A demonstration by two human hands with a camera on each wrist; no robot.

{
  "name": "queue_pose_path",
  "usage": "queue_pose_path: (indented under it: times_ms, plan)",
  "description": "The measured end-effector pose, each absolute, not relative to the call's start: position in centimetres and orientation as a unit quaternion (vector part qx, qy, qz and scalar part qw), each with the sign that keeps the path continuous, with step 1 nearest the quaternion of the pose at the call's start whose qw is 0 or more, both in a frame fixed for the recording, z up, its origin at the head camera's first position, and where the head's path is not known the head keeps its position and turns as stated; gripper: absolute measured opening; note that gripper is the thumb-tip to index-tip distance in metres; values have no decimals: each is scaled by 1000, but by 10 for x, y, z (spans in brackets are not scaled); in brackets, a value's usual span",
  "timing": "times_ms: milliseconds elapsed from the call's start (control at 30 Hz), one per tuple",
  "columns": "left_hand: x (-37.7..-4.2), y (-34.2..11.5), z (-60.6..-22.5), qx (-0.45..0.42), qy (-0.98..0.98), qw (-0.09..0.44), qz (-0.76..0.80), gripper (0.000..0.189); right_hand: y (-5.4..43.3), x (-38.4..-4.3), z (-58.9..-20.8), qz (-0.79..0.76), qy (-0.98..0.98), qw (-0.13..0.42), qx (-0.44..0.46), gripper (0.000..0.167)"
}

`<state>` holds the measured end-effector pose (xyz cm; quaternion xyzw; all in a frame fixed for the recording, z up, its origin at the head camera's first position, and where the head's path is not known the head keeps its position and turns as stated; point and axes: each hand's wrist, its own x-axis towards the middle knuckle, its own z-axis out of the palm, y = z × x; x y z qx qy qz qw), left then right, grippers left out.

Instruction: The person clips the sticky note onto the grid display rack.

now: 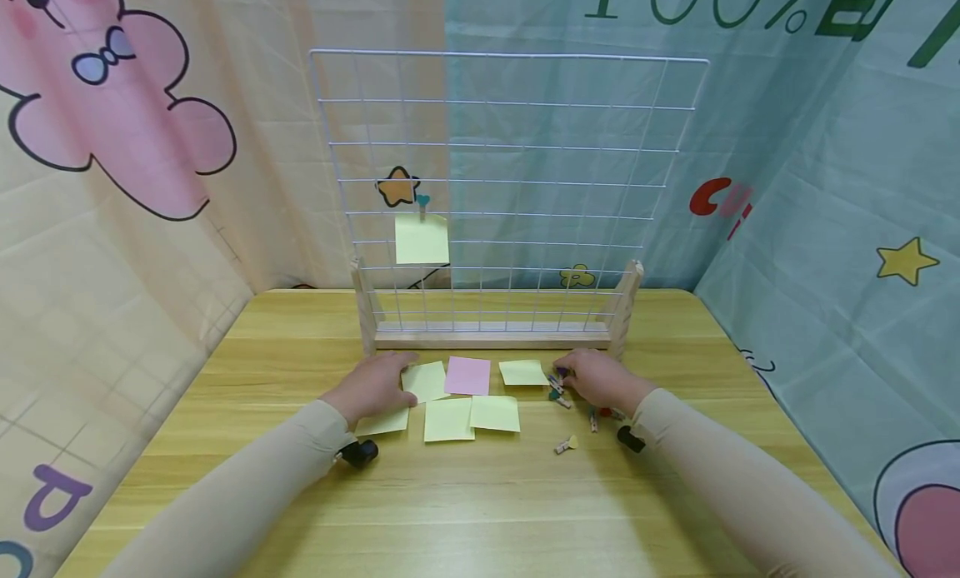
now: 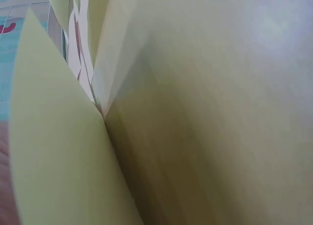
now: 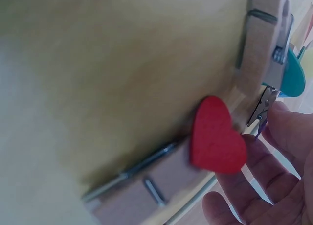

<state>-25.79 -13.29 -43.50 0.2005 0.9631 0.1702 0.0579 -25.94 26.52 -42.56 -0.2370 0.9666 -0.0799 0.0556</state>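
My left hand (image 1: pixel 375 384) reaches over the left side of a yellow sticky note (image 1: pixel 426 381), thumb and fingers spread apart at its edge. Under its wrist lies another yellow note (image 1: pixel 384 422); one yellow note (image 2: pixel 63 137) looms large in the left wrist view. With thumb and fingertip, my right hand (image 1: pixel 600 380) pinches a small clothespin (image 3: pixel 262 118) with a purple decoration. Close to that hand lie more wooden clothespins, among them one with a red heart (image 3: pixel 216 137) and one with a teal decoration (image 3: pixel 292 76).
A white wire grid (image 1: pixel 517 181) on a wooden stand (image 1: pixel 491 340) rises behind the hands. On it hangs a yellow note (image 1: pixel 422 240) under a teal-heart clothespin (image 1: pixel 423 203). A pink note (image 1: pixel 468 376) and several yellow notes lie between the hands. A yellow-topped clothespin (image 1: pixel 566 445) lies nearer.
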Motion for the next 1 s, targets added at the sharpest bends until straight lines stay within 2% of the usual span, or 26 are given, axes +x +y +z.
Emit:
queue_pose_path:
  times_ms: [367,700,1000]
  plan:
    - [-261,-131,-435,184,956,46,225,68,264,-263,-428,-74,967,52,-238,12]
    - [-266,-130,-433,162,951,60,255,62,265,-263,-428,-91,963,64,-244,27]
    - [-265,-128,-433,170,953,39,248,45,267,-266,-430,-83,964,47,-247,11]
